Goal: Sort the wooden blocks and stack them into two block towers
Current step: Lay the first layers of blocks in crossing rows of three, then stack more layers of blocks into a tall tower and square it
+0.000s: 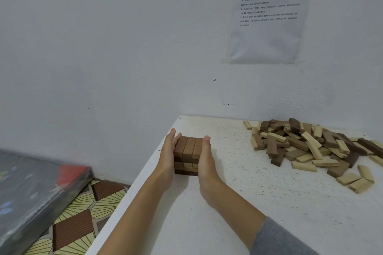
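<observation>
head view, contents as you see them.

1. block tower (187,156): at 6 o'clock of frame centre, standing on the white speckled table (228,203) near its left edge. a low stack of a few layers. the top layer is three dark blocks side by side, and pale block ends show in a layer lower down.
2. your left hand (168,151): at the tower's 9 o'clock, fingers straight and together, palm flat against the tower's left face. it grips nothing.
3. your right hand (206,158): at the tower's 3 o'clock, likewise flat and unclenched, palm pressed to the right face. the tower sits between your two palms. a grey sleeve (277,238) covers that forearm toward 5 o'clock.
4. loose blocks (306,147): a mixed heap of dark and pale pieces at 3 o'clock of the tower, well apart from it, on the same table near the wall. a few pale ones lie scattered at the heap's near edge.
5. printed sheet (269,16): on the white wall (103,47) at 1 o'clock, with lines of small text too blurred to read fully.
6. floor (78,219): at 7 o'clock, a leaf-and-square pattern in brown and yellow.
7. flat wrapped pack (31,192): at 8 o'clock, dark and glossy with a red patch, lying over the floor. blurred.
</observation>
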{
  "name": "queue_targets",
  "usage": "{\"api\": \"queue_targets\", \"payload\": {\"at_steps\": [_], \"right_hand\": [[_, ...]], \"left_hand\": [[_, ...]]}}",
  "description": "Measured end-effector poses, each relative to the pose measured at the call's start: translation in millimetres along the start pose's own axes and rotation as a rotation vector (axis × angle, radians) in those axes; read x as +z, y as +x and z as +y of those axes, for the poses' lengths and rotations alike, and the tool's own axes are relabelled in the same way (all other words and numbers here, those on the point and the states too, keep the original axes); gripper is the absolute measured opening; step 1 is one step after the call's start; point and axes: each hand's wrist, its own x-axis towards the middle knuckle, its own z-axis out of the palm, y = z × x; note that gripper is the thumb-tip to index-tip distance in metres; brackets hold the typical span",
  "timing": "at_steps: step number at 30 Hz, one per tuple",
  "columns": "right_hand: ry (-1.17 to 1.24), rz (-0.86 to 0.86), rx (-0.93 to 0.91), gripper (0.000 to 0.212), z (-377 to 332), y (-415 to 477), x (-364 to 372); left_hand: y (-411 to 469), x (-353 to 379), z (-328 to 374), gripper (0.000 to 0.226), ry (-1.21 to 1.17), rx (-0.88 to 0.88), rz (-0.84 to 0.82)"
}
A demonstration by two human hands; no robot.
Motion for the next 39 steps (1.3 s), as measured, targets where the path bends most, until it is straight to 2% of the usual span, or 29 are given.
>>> {"api": "queue_targets", "payload": {"at_steps": [7,8,11,12,15,17,22,26,32,39], "right_hand": [[-0.046,0.007,0.031,0.115,-13.4,-10.8,-4.9],[-0.062,0.008,0.038,0.110,-20.4,-16.6,-7.7],[-0.088,0.010,-0.002,0.069,-41.7,-31.1,-23.0],[-0.104,0.011,-0.029,0.061,-48.2,-35.5,-30.9],[-0.164,0.011,-0.127,0.052,-63.1,-47.2,-55.4],[-0.204,0.022,-0.175,0.046,-72.6,-54.1,-72.9],[-0.299,0.074,-0.214,0.025,-103.6,-75.3,-125.4],[-0.391,0.059,-0.217,0.028,-117.8,-83.4,-165.7],[-0.487,0.174,-0.243,0.031,-134.1,-84.8,-234.1],[-0.474,0.317,-0.216,0.029,-138.2,-71.3,-288.9]], "left_hand": [[2.5,-5.2,5.3,0.057,0.001,0.035,0.029],[3.0,-5.8,6.5,0.057,-0.008,0.054,0.049],[-1.6,-5.4,11.4,0.048,-0.015,0.214,0.154],[-5.0,-3.8,13.9,0.044,-0.005,0.297,0.195],[-17.0,6.4,21.3,0.035,0.030,0.529,0.267],[-27.3,20.7,23.2,0.031,0.035,0.616,0.271],[-46.7,73.8,18.1,0.021,0.144,0.647,0.077],[-45.8,118.3,15.9,0.021,0.299,0.621,-0.107],[-25.5,180.4,0.9,0.015,0.527,0.578,-0.291],[4.9,228.5,-25.9,0.008,0.740,0.596,-0.381]]}}
